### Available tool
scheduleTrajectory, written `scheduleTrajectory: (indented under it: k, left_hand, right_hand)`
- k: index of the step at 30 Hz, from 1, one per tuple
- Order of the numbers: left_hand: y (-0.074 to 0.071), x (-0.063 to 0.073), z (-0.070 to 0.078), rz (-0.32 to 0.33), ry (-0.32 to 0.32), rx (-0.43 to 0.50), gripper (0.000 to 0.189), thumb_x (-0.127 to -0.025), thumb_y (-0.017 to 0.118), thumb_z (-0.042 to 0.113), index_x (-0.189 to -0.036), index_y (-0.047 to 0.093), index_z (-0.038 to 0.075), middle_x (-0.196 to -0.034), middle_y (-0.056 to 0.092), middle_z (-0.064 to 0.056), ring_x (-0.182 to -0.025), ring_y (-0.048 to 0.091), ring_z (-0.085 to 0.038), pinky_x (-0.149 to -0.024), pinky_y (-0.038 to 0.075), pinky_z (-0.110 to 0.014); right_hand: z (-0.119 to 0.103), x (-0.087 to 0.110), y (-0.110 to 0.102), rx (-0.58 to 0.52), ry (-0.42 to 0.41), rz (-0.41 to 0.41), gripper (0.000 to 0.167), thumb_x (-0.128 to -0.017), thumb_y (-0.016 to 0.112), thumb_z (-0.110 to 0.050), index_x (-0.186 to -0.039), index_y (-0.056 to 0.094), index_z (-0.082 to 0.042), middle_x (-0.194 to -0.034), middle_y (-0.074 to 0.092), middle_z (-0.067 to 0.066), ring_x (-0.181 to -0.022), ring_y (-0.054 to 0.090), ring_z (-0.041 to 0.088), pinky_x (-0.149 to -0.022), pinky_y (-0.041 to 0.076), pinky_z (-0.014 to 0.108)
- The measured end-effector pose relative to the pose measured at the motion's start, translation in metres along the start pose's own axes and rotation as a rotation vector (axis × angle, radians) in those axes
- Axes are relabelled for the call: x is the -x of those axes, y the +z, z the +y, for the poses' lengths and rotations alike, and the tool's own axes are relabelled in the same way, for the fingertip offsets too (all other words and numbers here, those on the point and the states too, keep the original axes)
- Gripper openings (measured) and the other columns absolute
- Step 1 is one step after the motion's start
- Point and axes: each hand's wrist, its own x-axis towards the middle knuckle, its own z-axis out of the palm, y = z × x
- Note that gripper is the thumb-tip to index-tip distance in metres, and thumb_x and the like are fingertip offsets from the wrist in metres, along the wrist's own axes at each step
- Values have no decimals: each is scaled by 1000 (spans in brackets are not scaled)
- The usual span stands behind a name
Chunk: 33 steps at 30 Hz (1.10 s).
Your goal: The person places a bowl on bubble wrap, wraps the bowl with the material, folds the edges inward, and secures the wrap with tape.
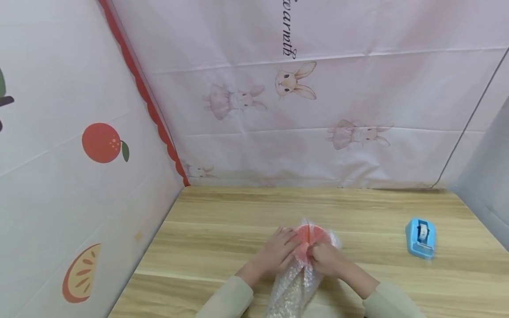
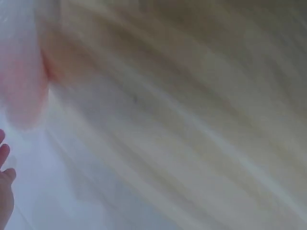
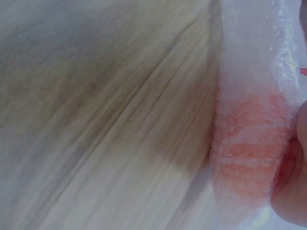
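Observation:
A coral-red, rounded thing (image 1: 303, 251) lies inside clear bubble wrap (image 1: 289, 293) near the front of the table. Its exact kind is hidden by the wrap. From the left, my left hand (image 1: 277, 251) rests on it with fingers extended; a few of its fingertips (image 2: 5, 155) show at the edge of the left wrist view. On the other side, my right hand (image 1: 328, 259) has curled fingers and pinches the bubble wrap over the red thing. The right wrist view shows the wrapped red side (image 3: 252, 148) close up, with part of the right hand (image 3: 293, 191) against it.
A blue tape dispenser (image 1: 421, 238) with a roll of tape stands to the right on the wood-grain table (image 1: 222, 207). Behind the table hangs a pale cloth (image 1: 254, 154) printed with rabbits. A white fruit-printed sheet (image 1: 51, 194) borders the left side.

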Motion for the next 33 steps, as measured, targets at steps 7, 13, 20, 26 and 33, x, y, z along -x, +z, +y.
scheduleTrajectory:
  k: [7,13,20,26,33]
  left_hand:
    - [-26,30,-7,217,209,-110,28,-79,61,13,-107,60,9,-108,65,-7,-103,61,-19,-94,46,-33]
    - [-39,71,4,127,381,-328,27,-93,38,15,-106,61,17,-108,67,-2,-99,63,-14,-87,50,-29]
    - [-39,92,7,98,403,-357,38,-99,23,9,-103,60,19,-104,67,2,-95,63,-11,-85,51,-26]
    - [-34,90,15,79,482,-357,28,-97,30,18,-95,59,20,-96,65,6,-91,62,-9,-83,51,-24]
    - [-31,89,19,59,521,-365,34,-96,28,15,-90,60,22,-95,65,8,-89,61,-7,-82,51,-22]
  right_hand:
    - [0,1,2,-5,4,-18,21,-70,57,0,-55,51,-14,-57,50,-7,-54,43,8,-53,38,25]
    - [0,2,2,-23,27,-18,21,-69,55,3,-56,53,-13,-57,51,-7,-55,44,7,-54,40,24]
    - [0,-1,0,-36,14,3,21,-71,55,5,-58,55,-12,-58,53,-5,-55,44,7,-54,41,24]
    - [0,-1,2,-16,12,0,21,-69,56,3,-57,52,-13,-58,52,-6,-54,45,9,-54,41,25]
    - [-1,-1,3,4,-4,39,24,-67,56,4,-54,49,-15,-56,48,-8,-53,41,7,-54,38,24]
